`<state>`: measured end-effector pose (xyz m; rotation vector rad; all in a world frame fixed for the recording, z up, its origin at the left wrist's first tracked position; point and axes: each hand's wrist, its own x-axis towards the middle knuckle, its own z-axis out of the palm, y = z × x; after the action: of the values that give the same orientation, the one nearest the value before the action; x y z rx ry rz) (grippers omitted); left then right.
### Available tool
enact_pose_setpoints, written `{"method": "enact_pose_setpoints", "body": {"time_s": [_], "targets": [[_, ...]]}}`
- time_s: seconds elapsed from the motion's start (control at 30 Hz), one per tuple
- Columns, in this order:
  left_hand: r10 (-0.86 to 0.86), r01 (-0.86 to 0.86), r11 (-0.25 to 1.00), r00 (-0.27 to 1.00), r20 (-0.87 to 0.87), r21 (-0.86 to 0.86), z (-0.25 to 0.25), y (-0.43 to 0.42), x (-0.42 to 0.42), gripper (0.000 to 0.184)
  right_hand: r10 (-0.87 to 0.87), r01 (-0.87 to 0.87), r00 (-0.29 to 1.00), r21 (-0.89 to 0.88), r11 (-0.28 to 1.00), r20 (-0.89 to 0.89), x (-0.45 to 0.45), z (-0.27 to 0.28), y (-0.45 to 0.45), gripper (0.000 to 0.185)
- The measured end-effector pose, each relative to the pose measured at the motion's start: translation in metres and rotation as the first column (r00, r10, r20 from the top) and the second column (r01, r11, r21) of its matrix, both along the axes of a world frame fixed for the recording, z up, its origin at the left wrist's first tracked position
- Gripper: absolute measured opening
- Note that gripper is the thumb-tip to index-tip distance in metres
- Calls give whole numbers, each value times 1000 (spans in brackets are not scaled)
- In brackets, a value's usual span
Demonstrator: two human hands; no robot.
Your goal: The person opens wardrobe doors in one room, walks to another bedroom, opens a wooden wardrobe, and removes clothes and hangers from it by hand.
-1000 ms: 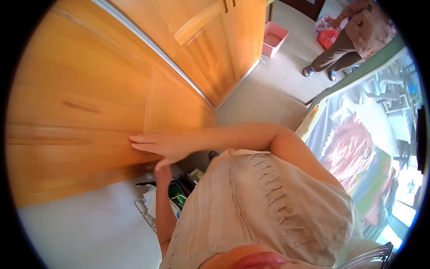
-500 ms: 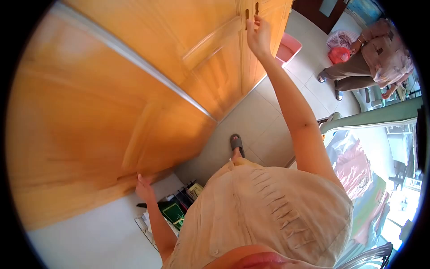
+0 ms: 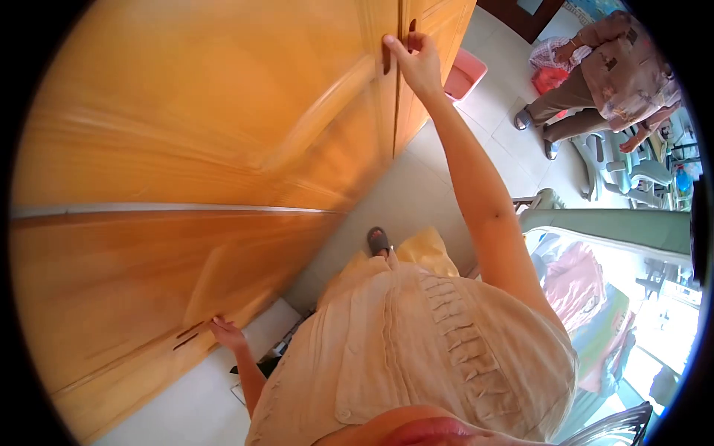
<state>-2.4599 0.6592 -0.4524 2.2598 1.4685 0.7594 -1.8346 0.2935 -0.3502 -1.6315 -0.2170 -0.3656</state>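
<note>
Tall wooden wardrobe doors (image 3: 223,89) fill the left side of the view. My right hand (image 3: 419,65) reaches to the door edges. Its thumb presses beside one dark handle slot (image 3: 387,61), and its bent fingers touch near a second slot (image 3: 413,26), apart from the thumb. Low on the left, the fingertips of my left hand (image 3: 229,334) rest on a lower wooden door (image 3: 126,275), beside a pair of dark slots (image 3: 186,334). The hand looks open, its fingers partly hidden. A pale strip (image 3: 178,209) runs between the door panels.
A pink bin (image 3: 466,76) stands past the doors. Another person (image 3: 617,82) at the upper right holds a red bag (image 3: 549,79). A green-framed bed or rack (image 3: 610,227) with pink and green cloth lies to my right. Pale floor tiles (image 3: 424,175) stretch between.
The view has turned and moved closer to the doors. My right thumb has come onto the nearer door. My left hand appears lower and further left, beside the slots.
</note>
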Motion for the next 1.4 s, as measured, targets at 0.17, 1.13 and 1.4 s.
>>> {"method": "enact_pose_setpoints", "body": {"time_s": [0.17, 1.13, 1.4], "targets": [[-364, 307, 715, 931, 41, -628, -108, 59, -22, 22, -217, 217, 976, -110, 970, 9, -12, -9, -69, 58], [-32, 914, 366, 202, -979, 177, 133, -411, 585, 12, -482, 486, 818, 70, 871, 314, 212, -70, -444, 63], [-61, 759, 574, -335, -940, -307, 96, -497, 451, 24, -434, 401, 854, 167, 901, 288, 225, -79, -449, 65]]}}
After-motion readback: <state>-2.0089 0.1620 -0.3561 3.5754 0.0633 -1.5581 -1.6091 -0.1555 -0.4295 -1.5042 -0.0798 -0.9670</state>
